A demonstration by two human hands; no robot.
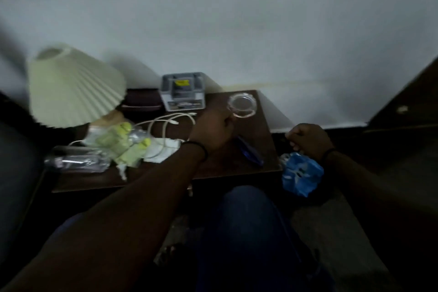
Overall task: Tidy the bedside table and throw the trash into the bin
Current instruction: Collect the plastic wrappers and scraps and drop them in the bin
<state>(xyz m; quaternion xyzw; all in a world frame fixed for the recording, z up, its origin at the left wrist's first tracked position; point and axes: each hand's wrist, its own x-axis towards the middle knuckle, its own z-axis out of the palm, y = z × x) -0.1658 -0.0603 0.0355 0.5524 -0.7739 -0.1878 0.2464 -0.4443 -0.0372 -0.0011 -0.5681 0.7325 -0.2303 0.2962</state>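
Nearest the camera, the person's knee in dark blue denim [239,232] fills the lower middle, with both bare forearms reaching forward over it. The right hand [308,138] is closed on the top of a crumpled blue and white plastic wrapper [302,174], which hangs below the fist, off the right front corner of the dark brown wooden bedside table [220,166]. A thin black band circles each wrist.

The left hand [213,129] is over the table with its fingers curled together beside the near rim of a clear round glass dish [242,105]; blur hides whether they pinch the rim or merely touch it. Just right of this hand's wrist lies a dark blue pen-like object [251,152]. To the left of that hand, a white charging cable [166,125] loops over crumpled white paper [163,152], and beyond it sit crumpled light green wrappers [123,147] and a clear plastic bottle lying on its side [75,160] at the table's left front.

Farther back from the left hand stand a grey plastic organiser box with a yellow label [182,91], a dark maroon case [142,102] and a pale green pleated lampshade [73,87], tilted. Behind everything rises a white wall [260,38].
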